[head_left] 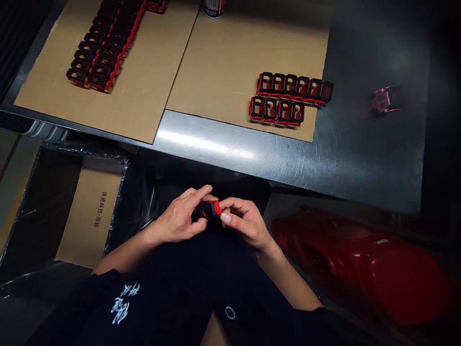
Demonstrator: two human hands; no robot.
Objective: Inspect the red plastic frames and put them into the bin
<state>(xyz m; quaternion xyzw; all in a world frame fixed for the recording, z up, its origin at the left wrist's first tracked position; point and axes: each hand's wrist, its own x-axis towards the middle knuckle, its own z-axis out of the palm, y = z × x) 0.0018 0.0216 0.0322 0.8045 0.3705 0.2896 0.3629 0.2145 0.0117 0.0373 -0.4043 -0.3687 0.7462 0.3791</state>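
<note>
A small black and red plastic part (209,209) is held between my two hands, close to my body and below the table's front edge. My left hand (183,214) grips its black end between thumb and fingers. On the red end, the thumb and fingertips of my right hand (245,221) pinch the edge. Similar black and red frames (281,89) stand in two short rows at the right of the cardboard. More of these frames (99,57) form two long rows at the left. The part's underside is hidden by my fingers.
Cardboard sheets (216,86) cover much of the metal table (223,144). A can (215,7) stands at the back, and a loose reddish bracket (382,101) lies at the right. Below left is a plastic-lined box (88,211); below right, a glossy red object (370,264).
</note>
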